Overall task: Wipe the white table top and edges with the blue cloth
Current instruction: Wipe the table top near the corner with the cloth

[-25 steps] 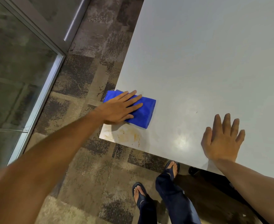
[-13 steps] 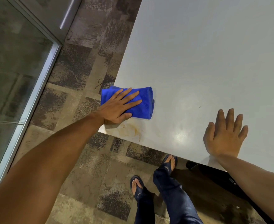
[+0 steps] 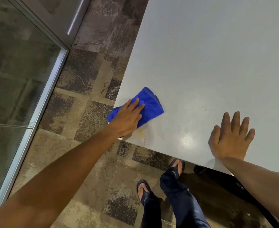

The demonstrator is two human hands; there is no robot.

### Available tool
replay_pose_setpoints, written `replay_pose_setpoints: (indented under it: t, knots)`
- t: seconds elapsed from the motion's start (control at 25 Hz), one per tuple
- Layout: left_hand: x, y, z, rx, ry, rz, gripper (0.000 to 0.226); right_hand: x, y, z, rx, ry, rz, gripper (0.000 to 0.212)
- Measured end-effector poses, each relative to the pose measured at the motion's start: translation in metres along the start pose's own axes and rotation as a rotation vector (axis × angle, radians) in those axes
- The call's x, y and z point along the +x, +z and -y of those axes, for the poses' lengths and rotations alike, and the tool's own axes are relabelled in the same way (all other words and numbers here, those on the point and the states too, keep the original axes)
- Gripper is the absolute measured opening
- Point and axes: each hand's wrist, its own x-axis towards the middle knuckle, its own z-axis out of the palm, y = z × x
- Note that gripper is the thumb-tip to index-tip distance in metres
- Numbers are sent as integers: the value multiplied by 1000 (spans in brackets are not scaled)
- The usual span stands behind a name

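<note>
Folded blue cloth (image 3: 149,104) under flat left hand (image 3: 127,119) on smooth white table (image 3: 209,63)

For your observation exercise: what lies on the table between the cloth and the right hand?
Head view: only bare table, with a glare spot, between cloth and right hand.

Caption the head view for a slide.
Left hand presses blue cloth near white table corner; right hand rests flat.
</note>
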Motion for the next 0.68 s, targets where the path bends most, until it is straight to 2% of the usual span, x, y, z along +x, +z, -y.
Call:
replay_pose_setpoints:
  t: [0.08, 0.16, 0.24, 0.4, 0.68]
  knots:
    - [2, -13, 26, 175, 141, -68, 57, 0, 0, -1, -3, 4, -1, 63]
    - [0, -10, 46, 338, 305, -49, 61, -1, 1, -1, -4, 6, -5, 63]
    - [-8, 12, 46, 347, 345, -32, 65, -1, 1, -1, -4, 4, -6, 63]
    - [-19, 45, 20, 164, 139, -135, 69, -1, 0, 1, -12, 9, 11, 63]
    - [-28, 62, -49, 58, -202, -155, 79, -2, -3, 3, -8, 18, 16, 65]
